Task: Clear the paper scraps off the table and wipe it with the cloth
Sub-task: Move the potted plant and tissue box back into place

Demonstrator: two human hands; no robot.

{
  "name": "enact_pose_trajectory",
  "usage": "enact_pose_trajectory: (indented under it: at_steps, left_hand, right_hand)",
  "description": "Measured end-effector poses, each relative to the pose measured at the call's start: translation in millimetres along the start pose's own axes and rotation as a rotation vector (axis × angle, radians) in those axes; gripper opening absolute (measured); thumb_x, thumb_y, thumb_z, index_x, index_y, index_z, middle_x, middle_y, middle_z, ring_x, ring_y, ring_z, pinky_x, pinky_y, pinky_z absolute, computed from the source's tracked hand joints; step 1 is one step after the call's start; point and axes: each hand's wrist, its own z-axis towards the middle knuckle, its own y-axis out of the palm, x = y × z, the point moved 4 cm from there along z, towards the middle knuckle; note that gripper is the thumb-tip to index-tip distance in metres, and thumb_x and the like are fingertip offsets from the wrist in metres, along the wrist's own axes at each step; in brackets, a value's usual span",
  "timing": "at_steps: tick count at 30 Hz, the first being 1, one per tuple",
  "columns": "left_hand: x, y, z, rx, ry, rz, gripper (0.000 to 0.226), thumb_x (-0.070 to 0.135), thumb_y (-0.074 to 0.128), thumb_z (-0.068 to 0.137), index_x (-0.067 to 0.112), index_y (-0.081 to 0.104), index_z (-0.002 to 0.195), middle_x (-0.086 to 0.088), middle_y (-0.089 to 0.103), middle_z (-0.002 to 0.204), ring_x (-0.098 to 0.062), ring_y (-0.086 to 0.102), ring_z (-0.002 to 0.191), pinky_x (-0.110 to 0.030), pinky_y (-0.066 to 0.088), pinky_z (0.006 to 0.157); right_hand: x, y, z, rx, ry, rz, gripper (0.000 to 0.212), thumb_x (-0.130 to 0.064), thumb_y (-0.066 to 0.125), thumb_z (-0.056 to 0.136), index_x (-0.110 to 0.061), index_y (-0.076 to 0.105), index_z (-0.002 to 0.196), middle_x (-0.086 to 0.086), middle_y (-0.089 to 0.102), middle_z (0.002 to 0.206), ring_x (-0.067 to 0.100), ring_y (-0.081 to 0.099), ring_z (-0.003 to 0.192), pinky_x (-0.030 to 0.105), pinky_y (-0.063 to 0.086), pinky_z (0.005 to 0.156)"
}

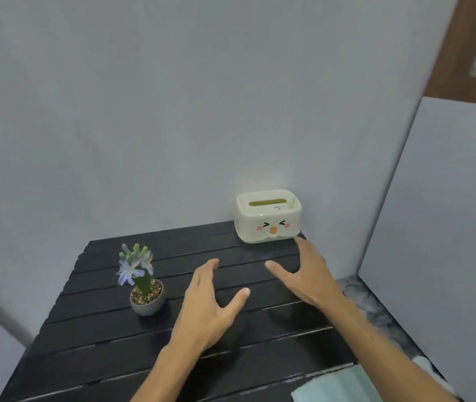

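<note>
The black slatted table [100, 338] fills the lower half of the view. My left hand [210, 303] hovers over its middle, fingers apart, holding nothing. My right hand [306, 274] is also open, spread over the table's far right part, fingertips near the tissue box. A pale blue-green cloth [335, 387] lies at the table's near right corner, partly under my right forearm. No paper scraps show on the table.
A cream tissue box [268, 217] with a cartoon face stands at the far right corner against the wall. A small grey pot with a purple flower [145, 288] stands left of my left hand. Grey walls close the back and right. A marbled surface [376, 309] lies right of the table.
</note>
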Motion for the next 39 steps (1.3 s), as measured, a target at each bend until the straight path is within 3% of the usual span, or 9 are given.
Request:
enact_pose_trajectory:
  at_steps: [6,10,12,15,18,22,30,39]
  left_hand:
    - [10.6,37.6,76.0,-0.041,-0.043,-0.008,0.103,0.068,0.068,0.075,0.026,0.017,0.154,0.004,0.023,0.162,-0.016,0.03,0.145,-0.043,0.033,0.116]
    - [2.6,54.7,115.4,-0.022,-0.08,-0.052,0.106,0.063,0.074,0.073,0.024,0.018,0.155,0.0,0.022,0.162,-0.021,0.034,0.143,-0.046,0.036,0.115]
    - [-0.2,61.9,128.3,-0.005,-0.083,-0.07,0.105,0.06,0.076,0.073,0.022,0.021,0.154,-0.002,0.026,0.16,-0.023,0.038,0.141,-0.048,0.039,0.113]
    - [-2.7,71.6,140.7,0.039,-0.066,-0.126,0.095,0.057,0.08,0.069,0.025,0.033,0.146,-0.001,0.04,0.15,-0.021,0.049,0.13,-0.046,0.048,0.105]
    - [-4.9,79.0,148.9,0.075,-0.055,-0.176,0.092,0.063,0.078,0.063,0.025,0.042,0.138,0.002,0.05,0.139,-0.017,0.055,0.12,-0.041,0.053,0.098]
    - [-7.2,87.9,154.3,0.144,-0.053,-0.211,0.087,0.058,0.079,0.069,0.021,0.042,0.139,0.002,0.053,0.138,-0.016,0.054,0.121,-0.042,0.052,0.099]
    - [-11.3,89.8,149.1,0.198,-0.074,-0.225,0.076,0.051,0.078,0.075,0.02,0.045,0.136,0.002,0.056,0.132,-0.016,0.057,0.117,-0.042,0.054,0.096]
    - [-11.9,70.5,112.1,0.199,-0.091,-0.238,0.074,0.049,0.079,0.074,0.024,0.045,0.135,0.005,0.057,0.131,-0.014,0.058,0.116,-0.042,0.054,0.096]
  right_hand:
    - [15.8,-17.4,52.3,0.073,-0.02,0.075,0.083,-0.061,0.069,0.08,-0.022,0.033,0.144,0.003,0.039,0.15,0.021,0.038,0.135,0.027,0.029,0.095]
    - [30.4,-14.1,81.1,0.095,-0.012,0.114,0.09,-0.066,0.07,0.074,-0.022,0.033,0.144,0.003,0.039,0.149,0.023,0.038,0.135,0.03,0.031,0.092]
    - [36.8,-10.6,92.4,0.102,-0.002,0.136,0.09,-0.069,0.07,0.071,-0.023,0.036,0.14,0.003,0.043,0.143,0.022,0.042,0.129,0.03,0.035,0.092]
    - [41.1,-6.5,103.2,0.117,-0.027,0.18,0.073,-0.068,0.074,0.068,-0.029,0.042,0.122,-0.005,0.048,0.12,0.011,0.045,0.107,0.021,0.037,0.079]
    - [45.9,0.1,110.3,0.13,-0.058,0.232,0.072,-0.067,0.077,0.065,-0.03,0.048,0.118,-0.01,0.055,0.114,0.008,0.054,0.104,0.019,0.043,0.076]
    - [51.4,8.2,117.0,0.154,-0.08,0.248,0.073,-0.067,0.078,0.064,-0.031,0.049,0.121,-0.01,0.061,0.115,0.006,0.059,0.102,0.022,0.052,0.079]
    - [50.9,9.5,114.9,0.17,-0.075,0.159,0.096,-0.086,0.064,0.054,-0.024,0.049,0.125,-0.007,0.06,0.116,0.013,0.06,0.104,0.034,0.058,0.084]
    - [44.7,20.9,81.3,0.173,-0.05,0.118,0.083,-0.072,0.071,0.061,-0.025,0.047,0.125,-0.005,0.059,0.118,0.014,0.059,0.106,0.036,0.057,0.086]
